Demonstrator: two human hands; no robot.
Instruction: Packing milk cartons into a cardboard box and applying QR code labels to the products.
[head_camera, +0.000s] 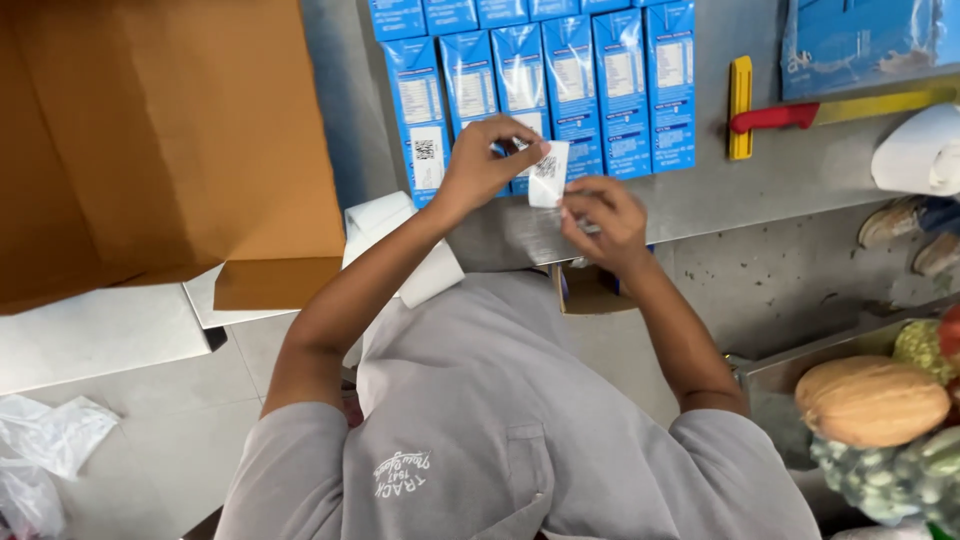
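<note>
Both hands meet over the near edge of the grey surface (760, 180). The left hand (480, 165) pinches a small white label (548, 173) by its top, and the right hand (605, 215) pinches what seems to be its backing strip — probably to peel the two apart. Just beyond stand rows of blue cartons (560, 80), faces up for labelling. A brown cardboard box (160, 140) lies left, a red-handled yellow tool (790, 115) right — pale tiled floor below.

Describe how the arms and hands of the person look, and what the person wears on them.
Both arms are bare below short grey sleeves of a grey shirt with a chest pocket and a small white print. The left hand and the right hand wear no gloves; no ring, watch or bracelet shows.
</note>
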